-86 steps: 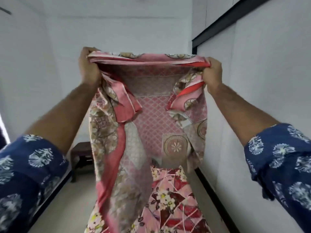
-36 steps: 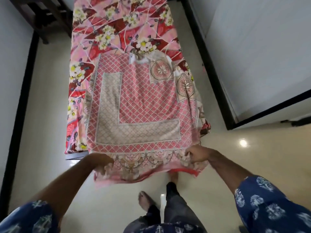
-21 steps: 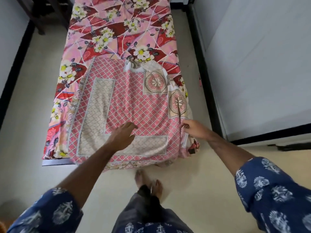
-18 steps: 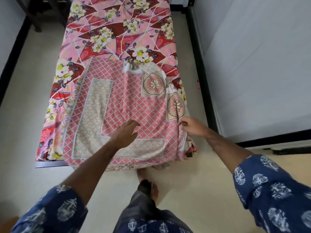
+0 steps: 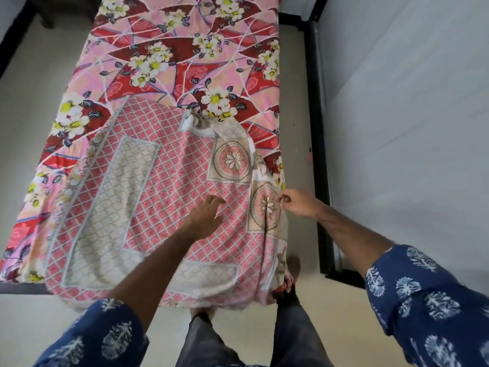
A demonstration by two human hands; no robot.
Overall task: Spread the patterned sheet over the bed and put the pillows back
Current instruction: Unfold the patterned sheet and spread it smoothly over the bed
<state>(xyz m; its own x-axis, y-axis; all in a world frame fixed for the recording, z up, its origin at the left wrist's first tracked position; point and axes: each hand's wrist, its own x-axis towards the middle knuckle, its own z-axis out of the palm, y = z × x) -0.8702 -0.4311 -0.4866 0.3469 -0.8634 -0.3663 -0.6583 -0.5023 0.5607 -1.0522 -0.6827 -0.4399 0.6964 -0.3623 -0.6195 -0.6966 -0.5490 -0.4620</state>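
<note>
Spreading is underway: left hand (image 5: 205,217) is lying flat, fingers straight, on pink lattice-patterned cotton sheet (image 5: 169,197); right hand (image 5: 299,205) is pinching its centre-right fold; unfolding comes next

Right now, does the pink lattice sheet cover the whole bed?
No, the lattice sheet lies only on the near part, and the flowered cover shows bare beyond its far edge.
</note>
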